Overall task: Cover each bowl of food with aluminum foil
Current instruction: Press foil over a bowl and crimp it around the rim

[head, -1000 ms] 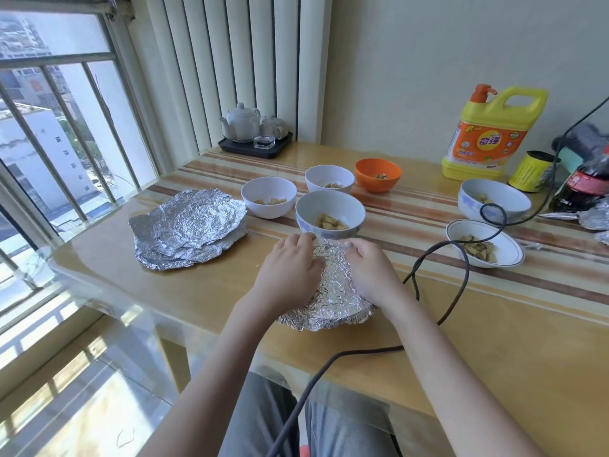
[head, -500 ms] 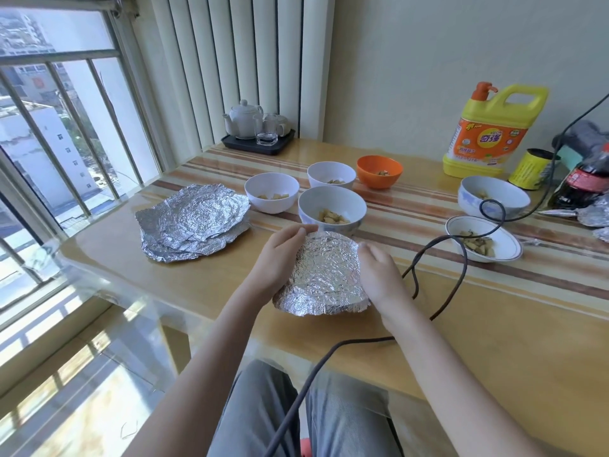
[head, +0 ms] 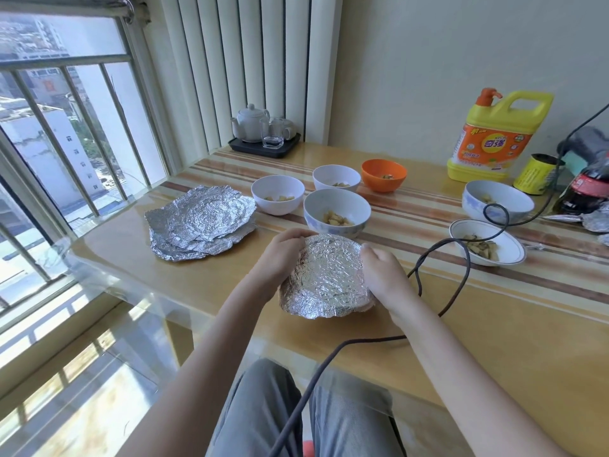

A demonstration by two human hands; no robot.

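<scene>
Two hands on one crinkled silver foil-covered bowl point(head: 328, 275).
Left hand point(head: 281, 257) and right hand point(head: 382, 275), now parted, grip its sides; glossy striped wooden table point(head: 494, 341) by barred window point(head: 59, 153).

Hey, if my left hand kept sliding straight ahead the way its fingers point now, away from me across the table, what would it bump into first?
Probably the blue-patterned white bowl of food just beyond the foil-covered bowl your left hand grips. Its fingertips sit close to that bowl's near side, though depth is hard to judge.
</scene>
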